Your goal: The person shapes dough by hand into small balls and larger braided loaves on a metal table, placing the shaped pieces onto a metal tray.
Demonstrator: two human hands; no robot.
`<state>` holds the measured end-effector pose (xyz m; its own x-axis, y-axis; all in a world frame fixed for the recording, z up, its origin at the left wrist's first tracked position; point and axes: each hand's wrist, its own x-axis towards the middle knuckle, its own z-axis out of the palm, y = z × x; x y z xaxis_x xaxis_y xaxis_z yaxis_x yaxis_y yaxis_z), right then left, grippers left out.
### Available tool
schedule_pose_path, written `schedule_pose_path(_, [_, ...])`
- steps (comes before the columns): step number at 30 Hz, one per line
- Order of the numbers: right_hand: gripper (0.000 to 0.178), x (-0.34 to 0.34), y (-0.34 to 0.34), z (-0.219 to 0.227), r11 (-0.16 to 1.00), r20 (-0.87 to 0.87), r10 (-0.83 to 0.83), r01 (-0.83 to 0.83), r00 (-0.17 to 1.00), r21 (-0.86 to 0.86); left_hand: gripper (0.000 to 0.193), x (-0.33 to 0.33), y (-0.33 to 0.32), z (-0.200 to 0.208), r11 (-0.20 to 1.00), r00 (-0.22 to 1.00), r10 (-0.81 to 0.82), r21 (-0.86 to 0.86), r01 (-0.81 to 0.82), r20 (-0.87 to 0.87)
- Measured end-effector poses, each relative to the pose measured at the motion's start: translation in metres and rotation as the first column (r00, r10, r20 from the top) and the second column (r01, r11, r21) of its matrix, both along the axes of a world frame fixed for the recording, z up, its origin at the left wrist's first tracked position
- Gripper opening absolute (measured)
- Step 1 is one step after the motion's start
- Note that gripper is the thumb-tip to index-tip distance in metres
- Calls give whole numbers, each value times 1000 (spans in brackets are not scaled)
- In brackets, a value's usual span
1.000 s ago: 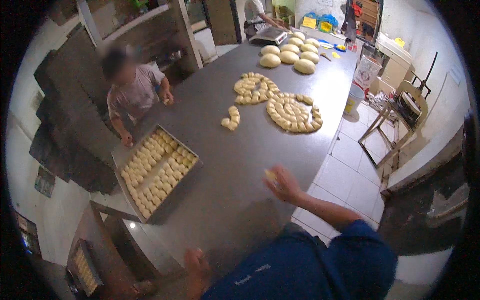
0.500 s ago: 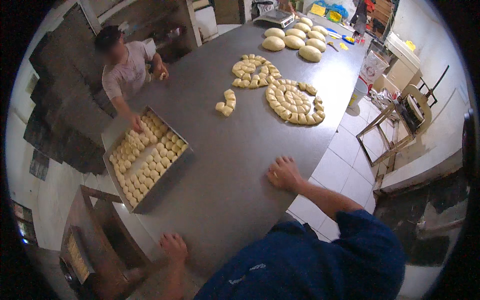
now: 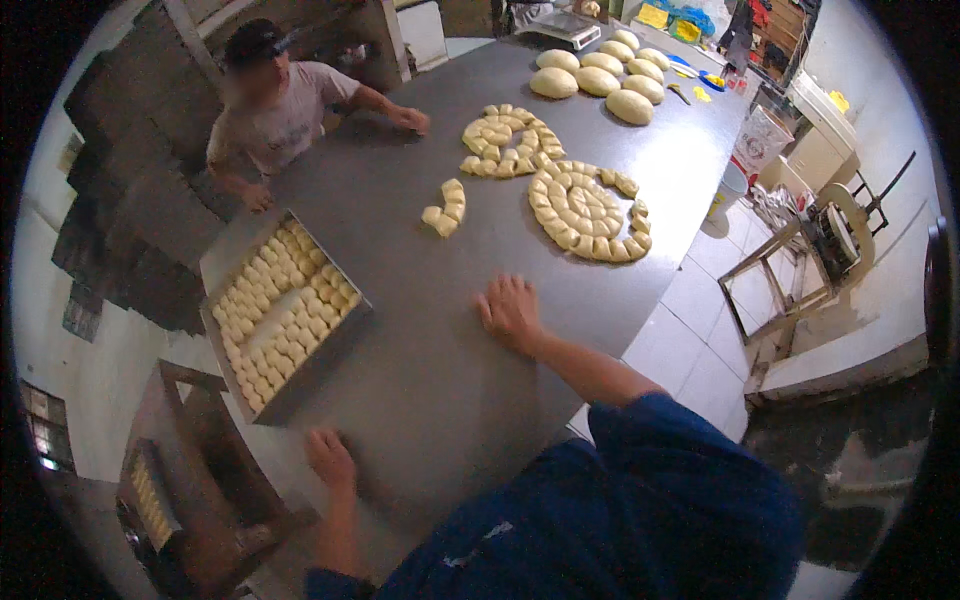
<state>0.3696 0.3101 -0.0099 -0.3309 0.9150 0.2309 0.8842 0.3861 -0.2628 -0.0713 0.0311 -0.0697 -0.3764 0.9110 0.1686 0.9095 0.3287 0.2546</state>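
My left hand (image 3: 330,458) is over the table's near left edge, below the dough tray, fingers slightly apart with nothing visible in them. My right hand (image 3: 510,312) rests palm down on the metal table (image 3: 420,300), its fingers spread; what lies under the palm is hidden. A metal tray (image 3: 318,368) filled with rows of small round dough balls (image 3: 300,318) stands at the left, with a gap between the rows. Ahead of my right hand lie a spiral of cut dough pieces (image 3: 580,210), a second coil of pieces (image 3: 510,140) and a short strip of them (image 3: 447,208).
Several large oval dough loaves (image 3: 600,80) sit at the far end beside a scale (image 3: 558,30). Across the table stands a co-worker (image 3: 275,120), one hand on the tabletop, the other near the tray. A wooden-framed stand (image 3: 800,260) is on the tiled floor at right.
My right hand has moved left across the table, and my left hand slightly left and up. The co-worker's hand has left the tray's dough balls; their other hand has reached onto the table.
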Motion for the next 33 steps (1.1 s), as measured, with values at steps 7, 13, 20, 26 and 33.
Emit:
schedule_pose_path(7, [41, 29, -3, 25, 992, 106, 124, -125, 987, 11, 25, -41, -25, 13, 990, 996, 89, 115, -86, -27])
schedule_pose_path(13, [39, 21, -40, -10, 984, -17, 180, -181, 983, -6, 18, 59, -28, 84, 980, 980, -195, 31, 196, -30])
schedule_pose_path(20, [34, 2, 44, 12, 990, 15, -118, 116, 993, 76, 27, 9, 53, 61, 985, 984, 110, 113, -127, 142])
schedule_pose_path(26, [28, 22, -8, 12, 998, 79, 33, -28, 996, -64, 30, 3, -35, 51, 933, 977, -142, 309, 185, -156])
schedule_pose_path(33, [22, 8, -1, -32, 999, 13, -29, 28, 1000, 15, 23, 37, 43, 66, 997, 977, -6, 78, -11, 214])
